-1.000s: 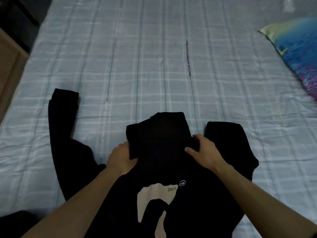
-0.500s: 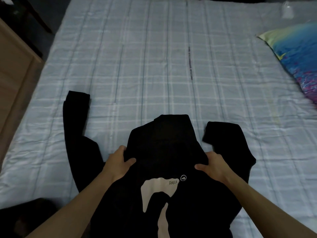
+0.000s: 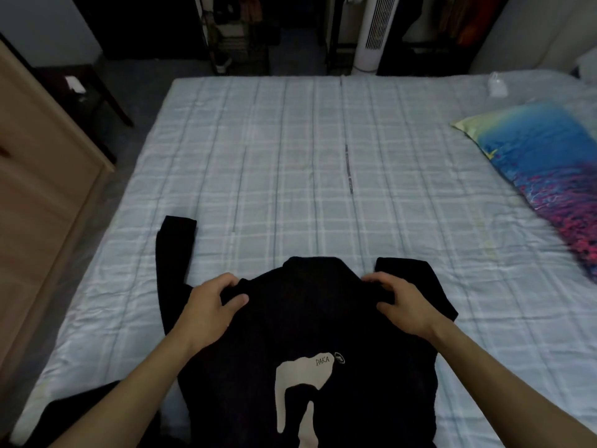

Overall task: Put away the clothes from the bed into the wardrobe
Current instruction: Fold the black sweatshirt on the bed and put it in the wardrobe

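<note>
1 black hoodie (image 3: 310, 318) | gripped by left hand (image 3: 210, 305), right hand (image 3: 403, 305) | 1 bed (image 3: 290, 156)

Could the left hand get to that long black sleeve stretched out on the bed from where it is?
Probably yes. The left hand grips the black hoodie at the shoulder, and the sleeve lies flat just beside it on the checked bedcover, with nothing between them. It would have to let go first.

One black hoodie (image 3: 310, 324), one pillow (image 3: 549, 176), two hands.
</note>
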The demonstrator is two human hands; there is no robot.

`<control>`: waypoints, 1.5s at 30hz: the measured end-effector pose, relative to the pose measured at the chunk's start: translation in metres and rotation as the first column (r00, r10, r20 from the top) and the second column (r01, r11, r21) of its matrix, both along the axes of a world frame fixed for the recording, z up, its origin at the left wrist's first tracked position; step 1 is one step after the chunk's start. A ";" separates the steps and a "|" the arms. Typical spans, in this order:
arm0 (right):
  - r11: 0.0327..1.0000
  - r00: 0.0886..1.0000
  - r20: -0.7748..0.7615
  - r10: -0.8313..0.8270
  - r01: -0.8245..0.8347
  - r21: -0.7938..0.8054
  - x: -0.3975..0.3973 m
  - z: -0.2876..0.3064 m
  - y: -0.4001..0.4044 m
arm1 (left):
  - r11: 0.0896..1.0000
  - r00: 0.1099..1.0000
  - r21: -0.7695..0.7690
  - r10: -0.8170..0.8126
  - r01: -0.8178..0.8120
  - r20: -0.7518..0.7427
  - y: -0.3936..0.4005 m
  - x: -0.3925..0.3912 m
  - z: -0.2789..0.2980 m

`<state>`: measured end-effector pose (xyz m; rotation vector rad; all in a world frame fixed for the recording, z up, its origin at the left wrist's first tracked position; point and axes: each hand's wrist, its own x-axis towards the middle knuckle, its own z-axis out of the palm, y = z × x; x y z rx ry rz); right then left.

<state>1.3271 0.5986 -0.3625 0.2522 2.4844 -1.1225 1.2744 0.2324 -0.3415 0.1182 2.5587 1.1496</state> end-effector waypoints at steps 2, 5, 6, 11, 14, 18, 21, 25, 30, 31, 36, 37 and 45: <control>1.000 0.997 -0.068 -0.029 0.028 -0.012 0.007 0.026 0.003 | 0.999 1.000 0.018 -0.028 0.028 -0.008 -0.004 0.007 0.024; 0.989 0.998 -0.047 -0.031 0.024 -0.145 0.021 0.070 0.009 | 0.997 0.994 0.030 -0.067 0.070 -0.092 -0.009 0.021 0.064; 0.981 1.000 -0.019 -0.023 0.019 -0.193 0.027 0.087 0.009 | 0.997 0.989 0.040 -0.066 0.071 -0.132 -0.010 0.026 0.079; 0.984 1.000 -0.027 0.015 -0.019 -0.178 0.062 0.169 0.002 | 0.991 0.953 0.082 -0.082 0.110 -0.292 -0.013 0.055 0.165; 0.992 0.995 -0.035 0.093 -0.096 -0.085 0.080 0.212 -0.004 | 0.984 0.917 0.055 -0.135 0.168 -0.376 -0.015 0.067 0.216; 0.986 0.986 -0.042 0.163 -0.162 0.024 0.110 0.260 -0.006 | 0.976 0.870 0.036 -0.175 0.215 -0.462 -0.019 0.099 0.274; 0.986 0.979 -0.116 0.165 -0.166 0.005 0.134 0.291 -0.010 | 0.974 0.847 0.035 -0.178 0.226 -0.502 -0.024 0.123 0.303; 0.995 0.942 -0.331 0.048 -0.076 -0.070 0.161 0.327 -0.013 | 0.980 0.827 0.029 -0.148 0.195 -0.542 -0.032 0.147 0.332; 1.000 0.794 -0.608 0.005 0.001 0.010 0.177 0.370 -0.015 | 0.986 0.790 0.089 -0.057 0.140 -0.611 -0.033 0.168 0.377; 0.999 0.752 -0.658 -0.021 0.038 0.011 0.179 0.382 -0.016 | 0.984 0.768 0.119 -0.025 0.131 -0.640 -0.031 0.172 0.389; 0.991 0.460 -0.884 -0.085 0.135 -0.025 0.193 0.438 -0.021 | 0.956 0.607 0.262 0.131 0.132 -0.784 -0.028 0.193 0.447; 0.991 0.431 -0.899 -0.074 0.135 -0.016 0.196 0.444 -0.021 | 0.960 0.601 0.241 0.111 0.140 -0.791 -0.030 0.197 0.454; 0.996 0.539 -0.842 0.032 0.049 0.070 0.209 0.435 -0.022 | 0.989 0.581 -0.089 -0.140 0.116 -0.802 -0.044 0.205 0.435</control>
